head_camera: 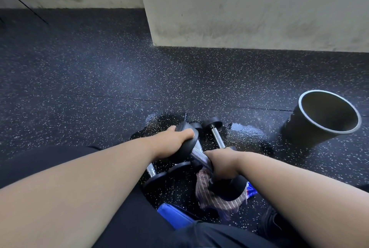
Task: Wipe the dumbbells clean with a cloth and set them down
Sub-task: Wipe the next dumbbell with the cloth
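While the speckled floor (99, 80) lay wet under two resting dumbbells (213, 132), the left hand (175, 138) gripped the raised dumbbell (201, 153) by its upper head; the right hand (223, 164) pinched the striped cloth (211, 197) around its handle, seemingly mid-wipe; next, probably the lower head

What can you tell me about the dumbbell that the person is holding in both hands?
The held dumbbell has two round black heads, rubber by the look, joined by a knurled silver metal handle. It is tilted, its far head raised over the wet speckled floor. The left hand grips the far head from above. The right hand wraps a striped cloth around the handle near the lower head, and the cloth hangs under that head.
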`<state>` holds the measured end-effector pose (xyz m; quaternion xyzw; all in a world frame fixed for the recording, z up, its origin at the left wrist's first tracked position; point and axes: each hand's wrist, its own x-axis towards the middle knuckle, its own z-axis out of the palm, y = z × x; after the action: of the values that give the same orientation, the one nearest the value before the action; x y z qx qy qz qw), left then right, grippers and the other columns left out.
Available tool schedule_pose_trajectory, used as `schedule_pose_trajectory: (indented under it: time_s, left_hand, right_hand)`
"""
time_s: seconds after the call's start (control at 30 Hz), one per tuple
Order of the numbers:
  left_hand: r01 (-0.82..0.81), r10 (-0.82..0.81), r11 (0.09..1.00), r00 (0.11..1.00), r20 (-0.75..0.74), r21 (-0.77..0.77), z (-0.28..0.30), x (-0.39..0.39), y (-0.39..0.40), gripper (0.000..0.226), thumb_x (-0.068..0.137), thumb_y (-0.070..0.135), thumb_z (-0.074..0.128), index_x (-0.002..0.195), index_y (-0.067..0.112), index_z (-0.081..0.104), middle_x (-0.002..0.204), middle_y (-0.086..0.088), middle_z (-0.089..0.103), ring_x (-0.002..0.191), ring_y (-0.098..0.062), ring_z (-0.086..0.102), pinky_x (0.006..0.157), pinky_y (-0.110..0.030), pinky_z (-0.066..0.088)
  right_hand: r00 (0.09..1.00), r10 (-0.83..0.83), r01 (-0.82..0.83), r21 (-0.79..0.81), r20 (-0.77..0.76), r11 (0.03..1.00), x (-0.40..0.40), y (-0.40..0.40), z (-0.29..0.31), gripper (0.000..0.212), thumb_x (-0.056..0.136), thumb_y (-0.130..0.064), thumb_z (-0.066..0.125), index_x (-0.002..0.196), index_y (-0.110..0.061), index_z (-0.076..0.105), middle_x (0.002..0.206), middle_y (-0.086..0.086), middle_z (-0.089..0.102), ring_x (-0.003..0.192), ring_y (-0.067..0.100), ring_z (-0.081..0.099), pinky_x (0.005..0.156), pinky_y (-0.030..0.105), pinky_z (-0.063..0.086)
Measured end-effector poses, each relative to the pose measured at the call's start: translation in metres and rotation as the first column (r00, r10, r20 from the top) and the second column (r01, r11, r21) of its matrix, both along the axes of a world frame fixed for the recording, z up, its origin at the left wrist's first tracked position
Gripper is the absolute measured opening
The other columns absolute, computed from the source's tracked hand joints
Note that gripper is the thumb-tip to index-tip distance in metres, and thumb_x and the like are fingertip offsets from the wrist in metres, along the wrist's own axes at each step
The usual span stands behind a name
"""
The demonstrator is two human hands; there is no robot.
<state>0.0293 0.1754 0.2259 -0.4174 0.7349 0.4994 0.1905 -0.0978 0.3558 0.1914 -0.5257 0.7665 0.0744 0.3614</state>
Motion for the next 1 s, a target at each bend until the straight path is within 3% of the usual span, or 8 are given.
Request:
schedule_pose_trajectory:
  time_s: [0.1,0.2,0.37,0.53,0.67,0.8,0.9,1.0]
  left_hand:
    - [-0.005,0.005,1.0,1.0,0.009,-0.006,-0.002,0.0,-0.001,0.099,0.068,0.077,0.059,0.154,0.031,0.045,0.136,-0.016,0.068,0.109,-0.037,0.069,0.081,-0.041,0.046]
    - [-0.004,0.004,1.0,1.0,-0.003,-0.005,0.0,0.001,0.0,0.1,0.066,0.076,0.057,0.152,0.026,0.047,0.121,-0.014,0.068,0.086,-0.027,0.063,0.068,-0.034,0.042]
    - [-0.022,0.022,1.0,1.0,-0.015,0.015,0.0,0.003,0.0,0.095,0.066,0.074,0.058,0.146,0.024,0.05,0.111,-0.008,0.065,0.078,-0.021,0.058,0.066,-0.034,0.042]
    - [-0.018,0.019,1.0,1.0,-0.015,0.018,0.002,0.001,0.001,0.087,0.066,0.074,0.056,0.14,0.03,0.054,0.114,-0.007,0.068,0.08,-0.021,0.059,0.068,-0.035,0.043]
    - [-0.022,0.022,1.0,1.0,0.004,0.013,-0.001,0.0,-0.001,0.088,0.067,0.075,0.057,0.143,0.031,0.051,0.114,-0.01,0.068,0.081,-0.026,0.06,0.07,-0.037,0.044]
    - [-0.036,0.036,0.999,0.999,0.02,0.0,-0.006,-0.002,-0.003,0.089,0.067,0.079,0.059,0.146,0.037,0.051,0.128,-0.011,0.072,0.098,-0.035,0.067,0.086,-0.045,0.051]
    - [-0.034,0.034,0.999,0.999,0.027,-0.001,-0.008,-0.002,-0.004,0.09,0.067,0.08,0.06,0.147,0.039,0.05,0.131,-0.012,0.072,0.105,-0.037,0.069,0.087,-0.047,0.05]
    - [-0.027,0.027,1.0,0.999,0.02,0.011,-0.007,-0.001,-0.004,0.091,0.068,0.078,0.059,0.147,0.036,0.049,0.129,-0.013,0.072,0.094,-0.034,0.065,0.083,-0.044,0.048]
  right_hand:
    - [0.998,-0.056,0.056,0.004,0.004,0.998,0.003,-0.004,-0.007,0.062,0.067,-0.056,0.087,0.116,-0.032,0.058,0.106,-0.008,0.07,0.103,0.024,0.068,0.09,0.033,0.053]
    - [0.994,-0.037,0.038,0.007,-0.1,0.999,0.009,-0.009,-0.014,0.066,0.064,-0.069,0.085,0.11,-0.028,0.06,0.103,-0.005,0.072,0.097,0.026,0.069,0.085,0.036,0.054]
    - [0.989,0.011,-0.011,0.004,-0.15,1.0,0.009,-0.009,-0.017,0.041,0.082,-0.038,0.076,0.117,-0.028,0.058,0.109,0.001,0.071,0.105,0.03,0.069,0.084,0.038,0.052]
    - [0.999,0.006,-0.006,0.011,-0.039,1.0,0.001,-0.008,-0.01,0.049,0.08,-0.027,0.08,0.123,-0.027,0.054,0.114,0.003,0.07,0.107,0.031,0.068,0.085,0.036,0.054]
    - [0.999,0.035,-0.036,0.016,0.029,0.999,-0.009,-0.006,0.004,0.056,0.076,-0.029,0.088,0.122,-0.022,0.056,0.11,0.001,0.07,0.097,0.027,0.064,0.076,0.028,0.042]
    - [1.0,0.003,-0.002,0.019,-0.014,1.0,-0.023,-0.006,0.009,0.063,0.063,-0.038,0.098,0.107,-0.037,0.053,0.1,-0.009,0.063,0.091,0.022,0.061,0.071,0.029,0.044]
    - [0.997,0.003,-0.002,0.014,-0.073,1.0,-0.031,-0.005,0.017,0.057,0.057,-0.044,0.099,0.098,-0.032,0.062,0.103,-0.008,0.073,0.094,0.022,0.067,0.07,0.028,0.047]
    - [0.989,0.046,-0.046,0.001,-0.14,0.999,-0.033,-0.005,0.021,0.044,0.066,-0.037,0.096,0.101,-0.027,0.072,0.094,-0.007,0.075,0.089,0.02,0.068,0.068,0.027,0.045]
